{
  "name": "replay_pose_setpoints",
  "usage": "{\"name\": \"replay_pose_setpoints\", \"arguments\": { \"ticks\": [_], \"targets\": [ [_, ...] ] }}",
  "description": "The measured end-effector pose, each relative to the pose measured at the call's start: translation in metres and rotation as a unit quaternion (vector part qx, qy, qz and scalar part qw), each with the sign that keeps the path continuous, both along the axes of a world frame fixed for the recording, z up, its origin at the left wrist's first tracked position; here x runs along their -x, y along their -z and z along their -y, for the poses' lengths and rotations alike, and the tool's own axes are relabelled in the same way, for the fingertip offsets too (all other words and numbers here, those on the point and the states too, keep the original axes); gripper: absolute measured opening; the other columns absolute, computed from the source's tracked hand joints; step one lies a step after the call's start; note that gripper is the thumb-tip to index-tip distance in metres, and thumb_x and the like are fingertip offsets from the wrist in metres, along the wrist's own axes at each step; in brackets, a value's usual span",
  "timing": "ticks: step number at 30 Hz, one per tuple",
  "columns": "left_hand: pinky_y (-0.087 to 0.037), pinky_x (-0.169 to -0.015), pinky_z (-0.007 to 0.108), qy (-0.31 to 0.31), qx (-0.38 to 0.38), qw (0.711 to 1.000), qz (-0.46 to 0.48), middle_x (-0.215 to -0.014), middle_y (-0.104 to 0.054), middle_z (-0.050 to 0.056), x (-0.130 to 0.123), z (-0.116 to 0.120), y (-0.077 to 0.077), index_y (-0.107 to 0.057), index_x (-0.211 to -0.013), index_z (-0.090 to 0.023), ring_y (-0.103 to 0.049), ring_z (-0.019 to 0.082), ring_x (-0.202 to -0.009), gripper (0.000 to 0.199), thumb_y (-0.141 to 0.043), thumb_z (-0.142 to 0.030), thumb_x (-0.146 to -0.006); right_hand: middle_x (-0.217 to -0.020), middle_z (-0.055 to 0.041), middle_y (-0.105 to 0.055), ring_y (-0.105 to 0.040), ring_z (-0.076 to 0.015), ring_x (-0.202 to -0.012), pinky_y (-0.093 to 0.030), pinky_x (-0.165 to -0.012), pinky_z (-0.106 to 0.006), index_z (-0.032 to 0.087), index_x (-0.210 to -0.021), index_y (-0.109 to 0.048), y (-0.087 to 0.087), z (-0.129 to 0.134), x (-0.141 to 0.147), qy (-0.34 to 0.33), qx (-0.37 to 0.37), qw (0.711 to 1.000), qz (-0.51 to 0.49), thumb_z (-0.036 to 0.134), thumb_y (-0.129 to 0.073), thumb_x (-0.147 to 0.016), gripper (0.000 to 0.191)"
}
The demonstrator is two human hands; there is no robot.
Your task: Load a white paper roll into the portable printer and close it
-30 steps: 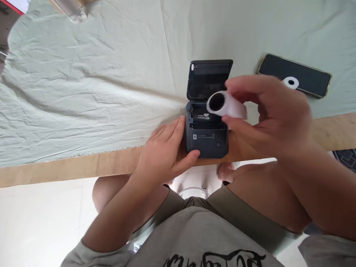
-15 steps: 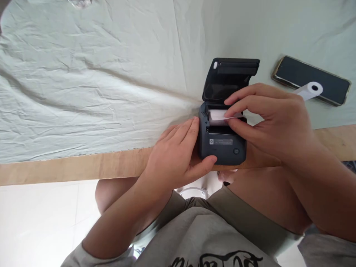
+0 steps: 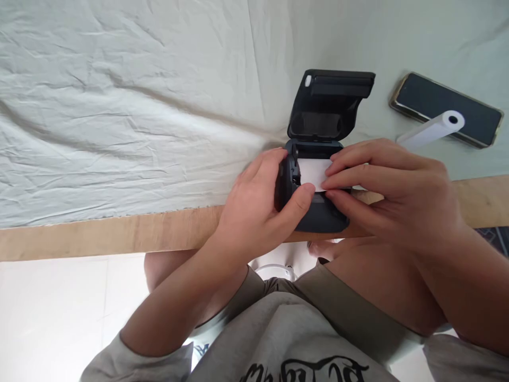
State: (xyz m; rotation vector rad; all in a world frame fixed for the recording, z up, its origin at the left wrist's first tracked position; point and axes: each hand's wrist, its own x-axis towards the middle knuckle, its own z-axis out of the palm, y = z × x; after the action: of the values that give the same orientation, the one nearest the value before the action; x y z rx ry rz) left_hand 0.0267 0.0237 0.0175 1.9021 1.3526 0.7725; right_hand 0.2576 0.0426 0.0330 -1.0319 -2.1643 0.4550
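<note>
A small dark label printer (image 3: 323,220) sits at the table's front edge with its lid (image 3: 328,103) raised. Inside its bay lies a white paper roll (image 3: 312,172), its loose end drawn toward me over the front of the bay. My right hand (image 3: 401,193) pinches that paper end between thumb and fingers at the right side. My left hand (image 3: 262,199) wraps the printer's left side, its thumb resting on the front by the paper's left part. The printer's right side is partly hidden behind my right fingers.
To the right, a phone (image 3: 449,106) lies on the pale cloth (image 3: 159,106), and a second white paper roll (image 3: 431,130) rests partly across it. A bare wooden strip (image 3: 119,231) forms the table's front edge, above my legs.
My right hand has pulled the paper end toward me, over the printer's front. My left thumb has moved up from the printer's lower edge to the paper.
</note>
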Motion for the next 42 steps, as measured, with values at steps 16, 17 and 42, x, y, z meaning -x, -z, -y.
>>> {"name": "replay_pose_setpoints", "arguments": {
  "ticks": [16, 17, 42],
  "targets": [
    [-0.052, -0.131, 0.063, -0.012, 0.000, 1.000, -0.021, -0.164, -0.068, 0.017, -0.003, 0.003, 0.010, -0.051, -0.157, -0.022, -0.065, 0.039, -0.152, 0.063, -0.061, -0.046, -0.100, -0.130, -0.0052, -0.071, -0.071, -0.0304, -0.131, -0.059, -0.101, -0.053, 0.032, -0.100, -0.056, 0.011, -0.008, -0.015, 0.157, 0.031, 0.977, -0.138, 0.013, -0.065, -0.089, 0.024],
    [-0.052, -0.132, 0.063, -0.009, -0.001, 1.000, -0.023, -0.165, -0.067, 0.018, -0.003, 0.003, 0.011, -0.050, -0.158, -0.022, -0.065, 0.039, -0.153, 0.064, -0.061, -0.046, -0.100, -0.137, -0.0043, -0.070, -0.071, -0.0300, -0.136, -0.059, -0.105, -0.053, 0.032, -0.099, -0.051, 0.012, -0.010, -0.014, 0.162, 0.051, 0.973, -0.154, 0.011, -0.064, -0.084, 0.028],
    [-0.062, -0.123, 0.057, 0.027, -0.035, 0.999, -0.005, -0.161, -0.074, 0.011, -0.001, 0.004, 0.003, -0.069, -0.147, -0.025, -0.072, 0.035, -0.147, 0.049, -0.053, -0.032, -0.102, -0.132, -0.0039, -0.080, -0.076, -0.0250, -0.116, -0.065, -0.097, -0.043, 0.031, -0.129, -0.073, 0.025, -0.029, -0.022, 0.019, 0.238, 0.965, -0.104, 0.049, -0.072, -0.099, 0.035]
  ]
}}
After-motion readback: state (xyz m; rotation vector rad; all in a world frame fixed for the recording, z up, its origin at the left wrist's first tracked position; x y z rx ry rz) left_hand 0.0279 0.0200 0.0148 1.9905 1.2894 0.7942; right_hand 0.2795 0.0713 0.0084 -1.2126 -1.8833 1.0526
